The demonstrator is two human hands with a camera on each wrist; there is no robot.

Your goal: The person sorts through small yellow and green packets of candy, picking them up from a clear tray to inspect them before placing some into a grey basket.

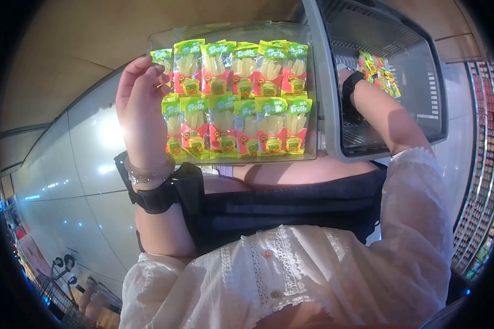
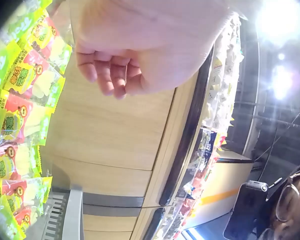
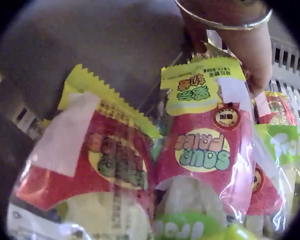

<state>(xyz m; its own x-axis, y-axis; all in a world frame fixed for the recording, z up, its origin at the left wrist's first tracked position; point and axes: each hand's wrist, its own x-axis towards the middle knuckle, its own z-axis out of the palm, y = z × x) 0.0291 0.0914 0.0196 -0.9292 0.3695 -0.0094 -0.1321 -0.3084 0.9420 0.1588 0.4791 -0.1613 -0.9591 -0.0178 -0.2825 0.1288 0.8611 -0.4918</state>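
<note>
In the head view, rows of green, yellow and red candy packets [image 1: 219,118] stand in a clear tray [image 1: 230,161] over the person's lap. The left hand [image 1: 142,104] is raised at the tray's left edge, fingers loosely bent and holding nothing; the left wrist view shows the same hand [image 2: 140,55] palm side, beside the packets [image 2: 22,120]. The right hand [image 1: 346,77] reaches into a grey basket [image 1: 335,126], partly hidden by its rim. Up close in the right wrist view, bent fingers [image 3: 255,55] grip the top edge of a candy packet [image 3: 205,145]; their tips are partly hidden.
More packets [image 1: 379,74] lie in the basket. Stocked shelves [image 1: 480,159] stand at the far right, and a wire cart [image 1: 52,296] is at the lower left. Wooden panels [image 1: 55,49] run behind the tray. Tiled floor [image 1: 60,164] shows at the left.
</note>
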